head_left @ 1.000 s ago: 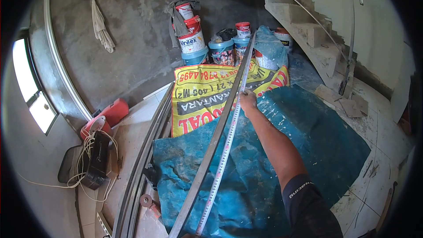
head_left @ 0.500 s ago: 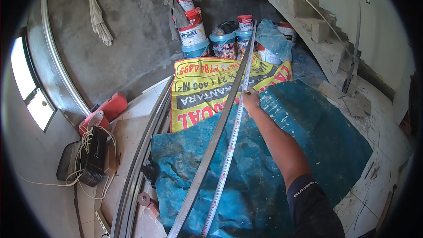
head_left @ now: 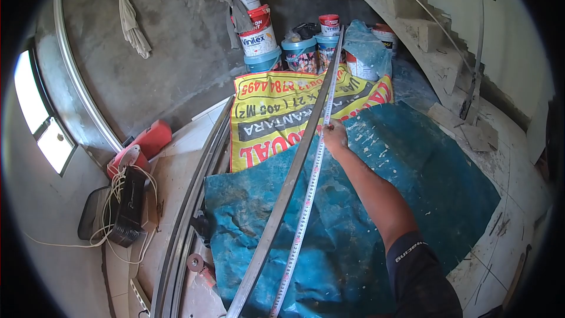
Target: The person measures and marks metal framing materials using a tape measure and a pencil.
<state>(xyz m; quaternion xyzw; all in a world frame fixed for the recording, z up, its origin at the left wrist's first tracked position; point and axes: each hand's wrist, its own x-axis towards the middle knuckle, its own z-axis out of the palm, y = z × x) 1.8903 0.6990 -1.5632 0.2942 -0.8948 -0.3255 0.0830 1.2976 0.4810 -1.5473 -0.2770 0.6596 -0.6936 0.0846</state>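
Note:
A white measuring tape point(head_left: 304, 218) runs from the bottom of the view up toward the far buckets. Alongside it on the left stretches a long grey metal bar point(head_left: 281, 200), its far end near a small red-lidded pail. My right hand point(head_left: 335, 135) reaches forward with fingers closed on the tape, about halfway up its length and close beside the bar. Under them lie a blue tarp point(head_left: 365, 200) and, farther off, a yellow printed banner point(head_left: 259, 100). My left hand is out of the frame.
Several metal bars point(head_left: 187, 224) lie on the left, beside an angle grinder point(head_left: 200, 268). Farther left are a black case point(head_left: 126, 212) with a pale cable and a red machine point(head_left: 141, 144). Paint buckets point(head_left: 259, 41) stand along the back wall; concrete stairs point(head_left: 421, 35) rise at right.
The whole scene has shifted very slightly as the head moved. My right hand stays at about the same place on the measuring tape.

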